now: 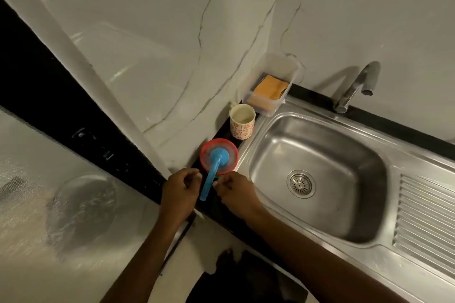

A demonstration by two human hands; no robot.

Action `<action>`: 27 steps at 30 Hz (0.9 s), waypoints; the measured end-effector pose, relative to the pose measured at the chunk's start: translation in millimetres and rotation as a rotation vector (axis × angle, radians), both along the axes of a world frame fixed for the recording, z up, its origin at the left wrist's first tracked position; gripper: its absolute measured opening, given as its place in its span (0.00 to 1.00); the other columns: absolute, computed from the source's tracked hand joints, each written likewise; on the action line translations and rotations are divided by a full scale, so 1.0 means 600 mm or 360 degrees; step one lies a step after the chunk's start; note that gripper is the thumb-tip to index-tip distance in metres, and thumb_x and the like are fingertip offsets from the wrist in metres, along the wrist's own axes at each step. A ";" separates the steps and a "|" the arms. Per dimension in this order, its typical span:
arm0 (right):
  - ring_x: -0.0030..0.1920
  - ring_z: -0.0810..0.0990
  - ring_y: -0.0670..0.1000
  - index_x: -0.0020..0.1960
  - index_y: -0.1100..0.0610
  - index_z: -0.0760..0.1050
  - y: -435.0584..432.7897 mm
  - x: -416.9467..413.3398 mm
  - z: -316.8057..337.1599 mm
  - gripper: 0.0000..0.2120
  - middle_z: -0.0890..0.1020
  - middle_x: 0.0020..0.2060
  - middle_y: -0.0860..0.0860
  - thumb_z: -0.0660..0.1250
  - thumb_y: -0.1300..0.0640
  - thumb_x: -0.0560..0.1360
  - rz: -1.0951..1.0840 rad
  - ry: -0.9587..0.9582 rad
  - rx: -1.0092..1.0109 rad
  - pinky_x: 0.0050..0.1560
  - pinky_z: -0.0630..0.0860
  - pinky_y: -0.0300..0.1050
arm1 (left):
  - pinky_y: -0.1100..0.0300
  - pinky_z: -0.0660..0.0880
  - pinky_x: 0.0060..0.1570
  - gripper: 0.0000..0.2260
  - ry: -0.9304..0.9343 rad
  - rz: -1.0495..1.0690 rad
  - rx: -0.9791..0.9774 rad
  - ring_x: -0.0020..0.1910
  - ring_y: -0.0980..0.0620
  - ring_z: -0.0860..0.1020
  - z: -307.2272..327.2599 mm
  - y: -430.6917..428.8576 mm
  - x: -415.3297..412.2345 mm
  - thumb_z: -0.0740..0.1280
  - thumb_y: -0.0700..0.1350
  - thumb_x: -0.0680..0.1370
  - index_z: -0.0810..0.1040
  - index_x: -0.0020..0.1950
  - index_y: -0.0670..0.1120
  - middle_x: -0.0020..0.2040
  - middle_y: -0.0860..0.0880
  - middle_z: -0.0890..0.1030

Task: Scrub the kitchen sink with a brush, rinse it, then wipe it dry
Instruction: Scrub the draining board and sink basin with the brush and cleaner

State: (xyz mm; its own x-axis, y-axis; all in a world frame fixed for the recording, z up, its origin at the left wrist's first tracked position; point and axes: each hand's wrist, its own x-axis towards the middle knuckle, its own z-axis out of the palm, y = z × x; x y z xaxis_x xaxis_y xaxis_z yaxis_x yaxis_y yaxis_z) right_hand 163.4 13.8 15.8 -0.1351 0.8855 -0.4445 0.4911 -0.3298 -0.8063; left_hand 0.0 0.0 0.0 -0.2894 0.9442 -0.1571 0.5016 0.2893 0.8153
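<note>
**Kid:** Where is the brush?

**Helper:** The blue brush [211,177] is at nine o'clock from the sink [320,140]. Its round head sits in a little red dish [219,140] on the dark ledge. The handle points down toward six o'clock.

**Kid:** Is someone holding it?

**Helper:** The left hand [181,189] is just beside the handle, on its nine o'clock side. The right hand [235,192] is on its three o'clock side. Both hands have curled fingers. The right fingertips look like they touch the handle, but I can't tell if either hand really has hold of it.

**Kid:** What could go wrong?

**Helper:** I think the dish could tip or lift up with the brush if the head is stuck in it. Then whatever is inside could spill on the ledge. The flowery cup [242,120] stands just beside the dish, at one o'clock from it. A fast swing of the brush could knock it into the sink.

**Kid:** Anything else?

**Helper:** If only fingertips hold the handle, the brush may slip and drop. The tap [357,86], at one o'clock from the sink, has no water coming out, so I think the scrubbing has not started.
</note>
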 end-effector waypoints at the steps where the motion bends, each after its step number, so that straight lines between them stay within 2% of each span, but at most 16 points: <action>1: 0.41 0.84 0.48 0.48 0.52 0.77 0.002 -0.007 -0.006 0.06 0.85 0.43 0.52 0.68 0.52 0.83 -0.0095 0.0144 -0.0124 0.46 0.85 0.45 | 0.75 0.71 0.40 0.11 -0.0013 0.0006 -0.0037 0.47 0.62 0.78 -0.003 0.004 0.001 0.68 0.45 0.83 0.83 0.63 0.44 0.52 0.52 0.82; 3: 0.51 0.86 0.53 0.51 0.53 0.77 0.005 -0.016 -0.007 0.03 0.85 0.50 0.55 0.68 0.54 0.83 -0.0293 0.0424 -0.0342 0.55 0.85 0.53 | 0.72 0.74 0.42 0.10 -0.0024 0.0035 -0.0075 0.47 0.59 0.79 -0.013 0.009 0.000 0.66 0.45 0.84 0.84 0.61 0.44 0.51 0.52 0.83; 4: 0.55 0.86 0.54 0.53 0.54 0.76 0.007 -0.017 -0.006 0.03 0.85 0.53 0.56 0.68 0.54 0.83 -0.0374 0.0556 -0.0409 0.58 0.84 0.53 | 0.67 0.78 0.44 0.08 -0.0047 0.0028 -0.0099 0.45 0.58 0.81 -0.018 0.010 0.002 0.65 0.45 0.85 0.84 0.57 0.46 0.49 0.51 0.84; 6: 0.56 0.85 0.53 0.56 0.53 0.75 0.011 -0.018 -0.005 0.05 0.85 0.55 0.55 0.69 0.54 0.83 -0.0449 0.0758 -0.0500 0.60 0.84 0.54 | 0.52 0.84 0.48 0.10 -0.0168 0.0041 -0.0143 0.43 0.52 0.84 -0.035 0.018 -0.001 0.65 0.46 0.85 0.84 0.49 0.46 0.44 0.48 0.86; 8: 0.54 0.86 0.54 0.58 0.53 0.73 0.015 -0.014 -0.003 0.08 0.84 0.55 0.55 0.70 0.53 0.82 -0.0505 0.0821 -0.0480 0.56 0.85 0.55 | 0.46 0.85 0.49 0.12 -0.0306 0.0076 -0.0215 0.41 0.48 0.86 -0.048 0.024 -0.004 0.65 0.48 0.85 0.84 0.47 0.46 0.41 0.46 0.86; 12: 0.39 0.87 0.51 0.63 0.54 0.68 0.040 -0.005 -0.012 0.17 0.84 0.50 0.60 0.70 0.48 0.81 -0.0542 0.0655 -0.0343 0.40 0.85 0.48 | 0.49 0.84 0.42 0.16 -0.0534 0.0161 -0.0332 0.37 0.43 0.85 -0.058 0.039 0.005 0.66 0.53 0.84 0.83 0.46 0.42 0.37 0.44 0.85; 15: 0.34 0.85 0.49 0.64 0.56 0.72 0.069 0.006 -0.011 0.15 0.85 0.46 0.58 0.68 0.49 0.83 -0.0311 0.0365 -0.0190 0.35 0.81 0.42 | 0.55 0.81 0.34 0.18 -0.0602 0.0215 -0.0405 0.33 0.46 0.83 -0.060 0.052 0.011 0.65 0.54 0.84 0.81 0.47 0.40 0.35 0.43 0.84; 18: 0.36 0.85 0.48 0.61 0.58 0.78 0.091 0.014 -0.006 0.12 0.85 0.44 0.55 0.66 0.51 0.84 0.0031 0.0027 -0.0077 0.41 0.84 0.44 | 0.56 0.80 0.32 0.18 -0.0615 0.0204 -0.0424 0.29 0.48 0.81 -0.062 0.057 0.012 0.64 0.53 0.85 0.81 0.48 0.39 0.33 0.44 0.84; 23: 0.44 0.86 0.56 0.61 0.58 0.78 0.103 0.024 0.002 0.10 0.85 0.46 0.57 0.62 0.56 0.84 0.0266 -0.0196 0.0093 0.50 0.85 0.55 | 0.55 0.82 0.33 0.14 -0.0592 0.0178 -0.0407 0.30 0.48 0.82 -0.058 0.061 0.016 0.63 0.48 0.86 0.80 0.49 0.39 0.33 0.43 0.84; 27: 0.48 0.85 0.56 0.60 0.58 0.77 0.104 0.036 0.008 0.09 0.83 0.49 0.57 0.61 0.57 0.84 0.0293 -0.0236 0.0146 0.53 0.83 0.54 | 0.55 0.82 0.34 0.14 -0.0570 0.0182 -0.0428 0.30 0.47 0.82 -0.056 0.065 0.020 0.63 0.47 0.85 0.80 0.48 0.39 0.33 0.43 0.84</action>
